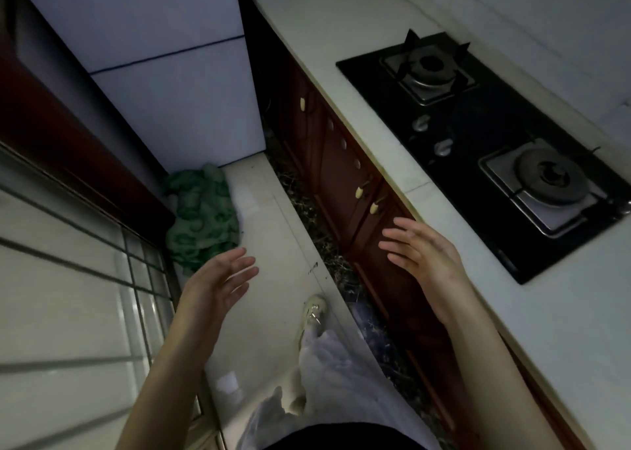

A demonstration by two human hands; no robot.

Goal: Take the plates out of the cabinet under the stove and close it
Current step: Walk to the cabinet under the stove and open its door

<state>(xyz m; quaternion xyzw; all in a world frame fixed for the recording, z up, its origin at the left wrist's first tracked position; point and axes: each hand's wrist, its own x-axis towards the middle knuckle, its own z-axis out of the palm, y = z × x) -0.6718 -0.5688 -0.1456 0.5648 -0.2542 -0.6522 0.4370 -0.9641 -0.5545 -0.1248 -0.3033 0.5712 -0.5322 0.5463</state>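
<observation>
A black two-burner gas stove (pixel 478 135) is set into the white countertop (pixel 341 39) on the right. Below it run dark red cabinet doors (pixel 345 173), all shut, with pale handles (pixel 360 191). No plates are visible. My right hand (pixel 421 253) is held out in front of the cabinet door under the stove, fingers spread, holding nothing and not touching the door. My left hand (pixel 218 282) hovers over the floor to the left, fingers apart and empty.
A white refrigerator (pixel 164 67) stands at the far end of the narrow aisle. A green cloth (pixel 201 217) lies crumpled on the pale floor (pixel 266 210) by a dark door frame. My shoe (pixel 312 313) is on the floor near the cabinet base.
</observation>
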